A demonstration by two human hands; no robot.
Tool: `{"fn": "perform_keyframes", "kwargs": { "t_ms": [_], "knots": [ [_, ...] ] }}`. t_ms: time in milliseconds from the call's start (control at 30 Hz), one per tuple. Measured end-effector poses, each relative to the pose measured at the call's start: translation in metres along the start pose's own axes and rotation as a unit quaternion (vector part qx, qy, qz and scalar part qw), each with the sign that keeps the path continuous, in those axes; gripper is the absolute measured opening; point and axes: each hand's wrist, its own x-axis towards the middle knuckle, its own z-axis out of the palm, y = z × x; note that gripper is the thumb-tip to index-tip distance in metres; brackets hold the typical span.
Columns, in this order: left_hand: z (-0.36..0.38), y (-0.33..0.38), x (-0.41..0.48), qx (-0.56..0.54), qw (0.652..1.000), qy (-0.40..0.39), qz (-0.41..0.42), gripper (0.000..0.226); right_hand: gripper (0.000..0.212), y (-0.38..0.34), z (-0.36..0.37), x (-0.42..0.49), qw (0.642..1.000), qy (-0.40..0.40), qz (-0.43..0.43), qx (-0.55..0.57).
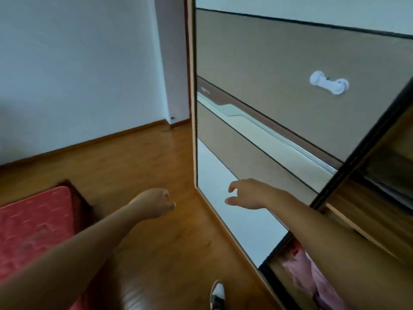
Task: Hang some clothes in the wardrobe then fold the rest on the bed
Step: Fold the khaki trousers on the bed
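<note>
The wardrobe's sliding door [268,63], brown and white panels with a white handle [328,82], fills the right half of the view. Its opening [384,180] shows dark at the far right. A pink garment [310,280] is visible low down behind my right forearm, inside the wardrobe. My right hand [245,194] reaches out in front of the door's white lower panel, fingers loosely spread and holding nothing. My left hand [156,201] is stretched over the wooden floor with fingers loosely curled and holds nothing. The bed's red mattress [33,231] lies at the lower left.
Wooden floor [145,164] runs between bed and wardrobe up to a white wall [78,74]. My foot in a black and white slipper [218,295] stands near the door's bottom edge.
</note>
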Motion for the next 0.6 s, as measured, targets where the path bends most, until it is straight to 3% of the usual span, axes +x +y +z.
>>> {"fn": "perform_keyframes", "kwargs": {
  "t_ms": [200, 600],
  "knots": [
    [-0.043, -0.102, 0.021, -0.039, 0.993, 0.032, -0.11, 0.05, 0.057, -0.097, -0.033, 0.125, 0.991, -0.022, -0.117, -0.053],
    [-0.155, -0.225, 0.094, -0.131, 0.949, 0.116, -0.262, 0.033, 0.055, -0.247, -0.134, 0.348, 0.95, -0.056, -0.269, -0.146]
  ]
}}
